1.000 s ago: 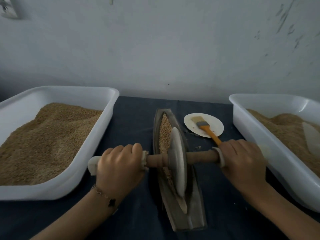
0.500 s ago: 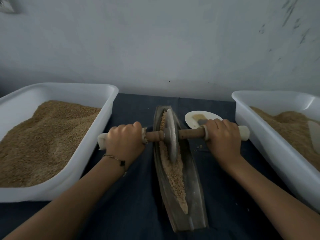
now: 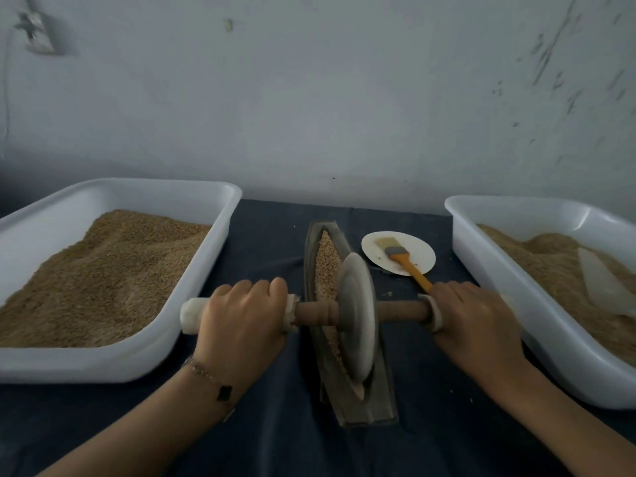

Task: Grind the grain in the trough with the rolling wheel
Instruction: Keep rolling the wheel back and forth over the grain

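mid-grind, i watch the left hand [image 3: 241,313] and right hand [image 3: 476,320] clenched round the axle of the rolling wheel [image 3: 356,321], seated toward the 6 o'clock end of the grain-filled trough [image 3: 373,406]; next, likely an even push toward 12 o'clock.

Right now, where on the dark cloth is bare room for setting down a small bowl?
Bare dark blue cloth lies between the left white tub and the grey boat-shaped trough, and along the near edge. Beside the white paper plate it is crowded.

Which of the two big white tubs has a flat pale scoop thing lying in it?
The white plastic tub beside the right hand; the pale flat piece lies on its grain.
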